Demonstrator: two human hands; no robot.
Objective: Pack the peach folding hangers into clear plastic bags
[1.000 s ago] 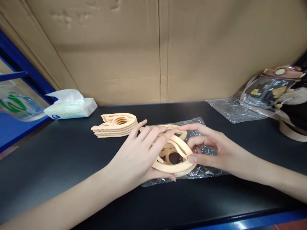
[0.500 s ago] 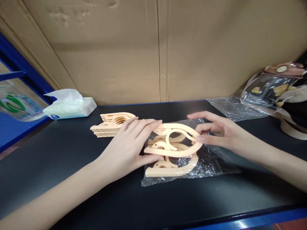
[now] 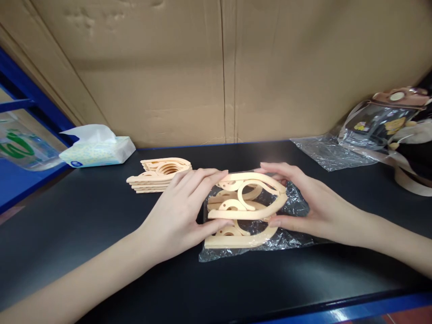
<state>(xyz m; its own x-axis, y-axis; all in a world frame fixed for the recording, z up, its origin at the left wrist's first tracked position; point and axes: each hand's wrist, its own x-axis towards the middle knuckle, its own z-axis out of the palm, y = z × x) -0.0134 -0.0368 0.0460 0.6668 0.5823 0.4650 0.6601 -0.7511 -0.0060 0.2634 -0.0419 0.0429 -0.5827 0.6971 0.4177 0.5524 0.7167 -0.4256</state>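
A peach-coloured folding clothes hanger (image 3: 251, 213), folded up, is held between my two hands. My left hand (image 3: 184, 204) grips the ends of its arms, thumb at the near side and fingers over the far side. My right hand (image 3: 307, 202) spans its rounded end, thumb near and fingers far. Just below lies a clear plastic bag (image 3: 293, 238) with more folded hangers (image 3: 241, 242) in or under the film; which, I cannot tell. To the left of my left hand stands a stack of several folded hangers (image 3: 157, 177).
A tissue pack (image 3: 101, 150) lies at the back left, near a clear bottle (image 3: 27, 146) beside the blue frame. At the back right are another clear plastic bag (image 3: 329, 150) and a transparent cup with a strap (image 3: 380, 126). Cardboard (image 3: 168, 81) stands behind the black table (image 3: 216, 288).
My right hand has shifted its hold: the thumb has moved to the hanger's near edge and the fingers to its far edge. The hanger has moved slightly right.
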